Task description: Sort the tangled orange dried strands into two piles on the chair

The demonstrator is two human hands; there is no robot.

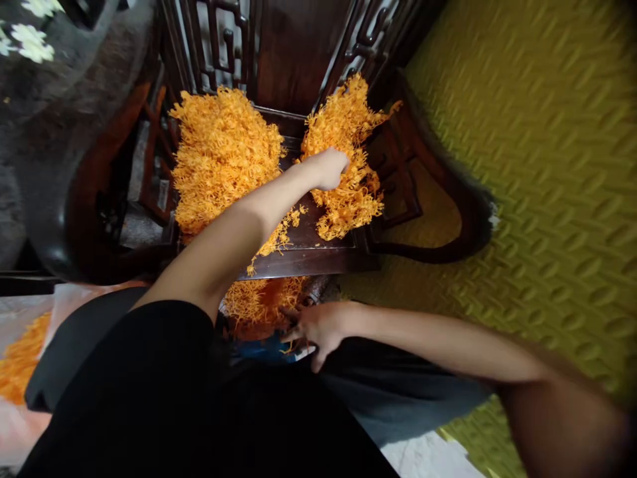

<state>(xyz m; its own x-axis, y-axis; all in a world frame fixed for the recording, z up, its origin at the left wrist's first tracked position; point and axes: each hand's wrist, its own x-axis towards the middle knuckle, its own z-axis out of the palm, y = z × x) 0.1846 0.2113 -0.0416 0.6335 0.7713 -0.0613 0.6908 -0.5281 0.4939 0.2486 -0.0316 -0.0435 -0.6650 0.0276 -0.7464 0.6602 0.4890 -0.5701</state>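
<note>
"Where is the orange stringy material?"

"Mostly on the dark wooden chair (pixel 323 263). Taking the middle of the view as the clock's centre, the larger heap (pixel 223 149) sits at ten o'clock, and the smaller heap (pixel 351 209) sits nearer, between twelve and one."

"Are they touching?"

"They're apart, with bare seat showing between them. A few loose strands (pixel 281 237) trail near the seat's front edge."

"And the hands?"

"The left hand (pixel 328 167) is up at twelve, its arm stretched across in front of the larger heap. It rests on the smaller heap with its fingers curled in; I can't tell whether they are clamped on any strands."

"What about the right hand (pixel 323 330)?"

"Down at six, well apart from the left one, fingers and thumb spread. Strands show at the fingertips, but that part is dark and blurred. Just beside it, towards seven, is a lower heap (pixel 251 297), below the seat's front edge, with something blue (pixel 269 348) under it."

"Anything further out?"

"More orange material (pixel 22 358) at eight, by some pale, thin plastic (pixel 14 435). White flowers (pixel 32 43) at ten, beyond the chair's armrest. A yellow-green patterned surface (pixel 547 199) fills the side around three."

"And the chair's backrest (pixel 301 53)?"

"At twelve, with openwork either side of a solid panel."
</note>
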